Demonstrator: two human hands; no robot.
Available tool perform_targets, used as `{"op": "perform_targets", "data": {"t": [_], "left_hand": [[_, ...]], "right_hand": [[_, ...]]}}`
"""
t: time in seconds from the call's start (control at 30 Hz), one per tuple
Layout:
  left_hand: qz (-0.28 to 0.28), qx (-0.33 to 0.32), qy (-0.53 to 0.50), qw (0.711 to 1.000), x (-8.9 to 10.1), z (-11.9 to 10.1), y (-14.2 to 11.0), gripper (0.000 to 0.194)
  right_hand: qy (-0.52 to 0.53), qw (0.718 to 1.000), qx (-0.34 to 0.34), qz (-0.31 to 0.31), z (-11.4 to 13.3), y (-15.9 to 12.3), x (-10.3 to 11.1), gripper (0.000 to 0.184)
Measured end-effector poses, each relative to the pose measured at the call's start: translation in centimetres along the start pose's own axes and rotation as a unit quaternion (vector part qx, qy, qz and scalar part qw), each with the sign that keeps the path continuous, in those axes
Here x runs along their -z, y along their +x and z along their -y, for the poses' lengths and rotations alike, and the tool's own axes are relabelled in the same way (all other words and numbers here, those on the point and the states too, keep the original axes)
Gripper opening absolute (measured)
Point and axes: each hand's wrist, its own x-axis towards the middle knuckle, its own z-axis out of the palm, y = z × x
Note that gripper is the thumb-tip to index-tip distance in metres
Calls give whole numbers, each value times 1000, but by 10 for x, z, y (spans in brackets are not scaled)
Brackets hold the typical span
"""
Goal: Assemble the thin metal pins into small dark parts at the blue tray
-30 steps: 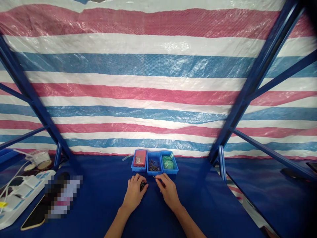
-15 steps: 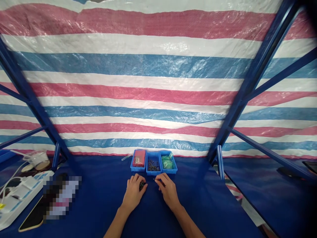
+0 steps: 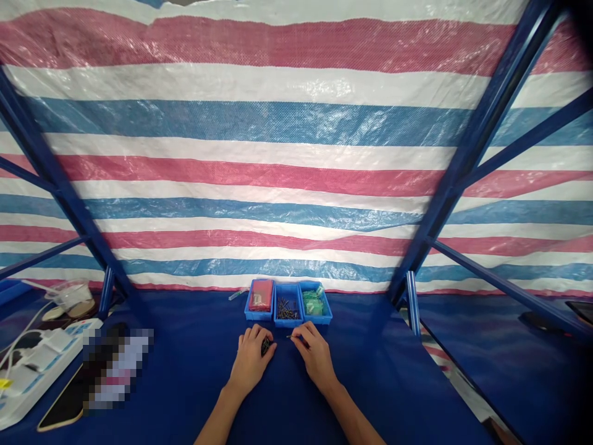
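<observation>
Currently, small piece [image 3: 290,336] in right hand [image 3: 315,355]

The single view looks from the person's head, facing forward and down across the blue surface [image 3: 180,377] to the striped sheet [image 3: 259,120], far enough back that both hands [image 3: 250,360] look small.

Left hand [image 3: 250,355] in a loose palm-down curl, right hand [image 3: 315,353] in a fingertip pinch, forearms [image 3: 219,410] bare
</observation>
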Motion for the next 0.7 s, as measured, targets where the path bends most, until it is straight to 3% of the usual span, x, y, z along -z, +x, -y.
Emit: {"op": "perform_targets", "data": {"t": [0.37, 0.7], "left_hand": [[-6, -1, 10, 1000, -2, 2, 0, 11], [-4, -3, 8, 1000, -2, 2, 0, 10]], "right_hand": [[39, 999, -10, 2, -2, -1, -2, 34], [73, 996, -45, 9, -2, -2, -2, 31]]}}
